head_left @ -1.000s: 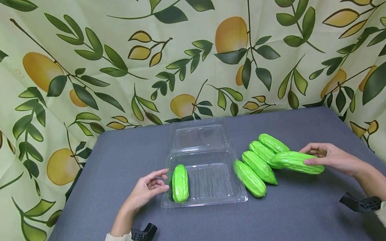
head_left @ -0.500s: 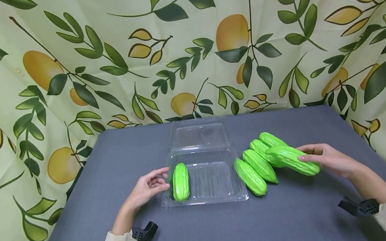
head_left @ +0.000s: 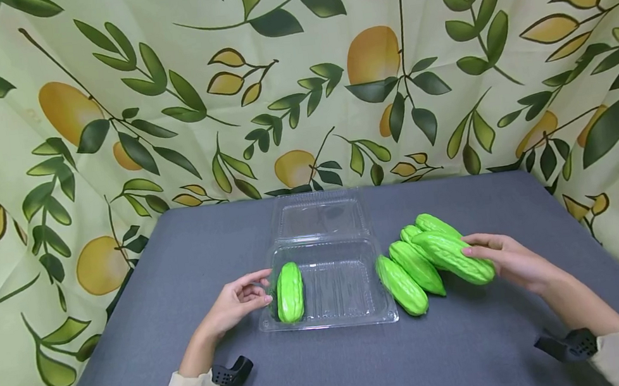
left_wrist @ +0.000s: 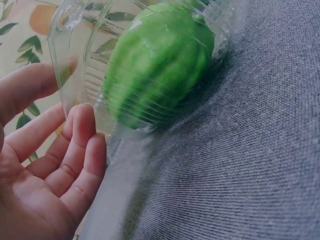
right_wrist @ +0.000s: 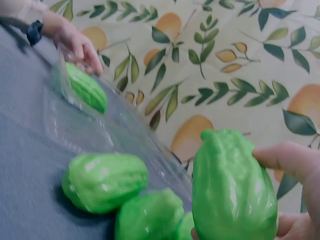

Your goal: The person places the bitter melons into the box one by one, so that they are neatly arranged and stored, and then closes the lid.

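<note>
In the head view my right hand (head_left: 515, 260) grips a green bitter melon (head_left: 454, 257) from its right side, thumb on the near side. It is held tilted above the row of other melons. The right wrist view shows the thumb against the held melon (right_wrist: 232, 190); most other fingers are hidden behind it. My left hand (head_left: 236, 304) holds the left edge of an open clear plastic box (head_left: 337, 288), curled fingers against its rim (left_wrist: 60, 82). One bitter melon (head_left: 289, 292) lies lengthwise inside the box at the left.
Several loose bitter melons (head_left: 402, 284) lie slanted side by side just right of the box. The box's lid (head_left: 320, 217) is folded back flat behind it. A grey cloth-covered table (head_left: 330, 375) ends at a leaf-and-fruit patterned curtain (head_left: 296, 80).
My right hand has moved left with the held bitter melon, which has turned so its far end points more upward. The left hand and the box have stayed put.
</note>
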`<state>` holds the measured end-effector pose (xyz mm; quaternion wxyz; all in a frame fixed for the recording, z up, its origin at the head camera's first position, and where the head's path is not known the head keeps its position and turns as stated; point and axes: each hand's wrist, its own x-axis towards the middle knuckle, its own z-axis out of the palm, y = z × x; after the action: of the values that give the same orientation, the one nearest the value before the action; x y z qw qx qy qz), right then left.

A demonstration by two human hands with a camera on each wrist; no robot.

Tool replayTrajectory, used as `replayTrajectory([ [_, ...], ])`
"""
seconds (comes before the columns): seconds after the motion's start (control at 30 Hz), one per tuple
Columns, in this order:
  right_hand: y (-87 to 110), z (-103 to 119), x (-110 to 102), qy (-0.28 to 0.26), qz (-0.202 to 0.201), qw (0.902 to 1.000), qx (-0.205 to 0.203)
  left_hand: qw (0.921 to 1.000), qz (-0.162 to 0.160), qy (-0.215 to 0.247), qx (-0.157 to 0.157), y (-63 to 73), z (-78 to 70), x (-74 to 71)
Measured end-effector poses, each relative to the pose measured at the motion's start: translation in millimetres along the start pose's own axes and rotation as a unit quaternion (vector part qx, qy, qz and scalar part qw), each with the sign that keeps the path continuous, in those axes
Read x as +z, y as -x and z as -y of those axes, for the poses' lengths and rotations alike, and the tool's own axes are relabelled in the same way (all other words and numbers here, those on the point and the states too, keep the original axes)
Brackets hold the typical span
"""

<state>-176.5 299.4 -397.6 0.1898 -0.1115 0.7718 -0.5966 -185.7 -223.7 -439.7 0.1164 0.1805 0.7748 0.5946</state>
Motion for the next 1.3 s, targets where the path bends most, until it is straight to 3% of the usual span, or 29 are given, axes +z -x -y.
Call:
replayTrajectory([
  [0.2, -5.4, 6, 14, 0.0, 0.004, 0.9986, 0.053, 1.0, 0.002, -0.003, 0.001, -0.8, -1.7, -0.3],
  [0.37, -9.7, 10, 25, 0.025, 0.013, 0.9971, 0.071, 1.0, 0.002, -0.003, 0.002, -0.8, -1.5, -0.3],
  [0.7, -14.8, 20, 43, -0.041, 0.049, 0.9959, 0.064, 1.0, 0.001, -0.004, 0.007, 0.2, 2.0, -0.1],
  [1.1, -23.0, 29, 62, -0.018, 0.008, 0.9956, 0.091, 1.0, 0.003, 0.004, 0.004, 1.1, 1.9, 1.0],
  [1.3, -26.8, 33, 70, -0.032, 0.016, 0.9961, 0.08, 1.0, 0.004, -0.004, 0.005, 0.1, 1.2, 0.7],
])
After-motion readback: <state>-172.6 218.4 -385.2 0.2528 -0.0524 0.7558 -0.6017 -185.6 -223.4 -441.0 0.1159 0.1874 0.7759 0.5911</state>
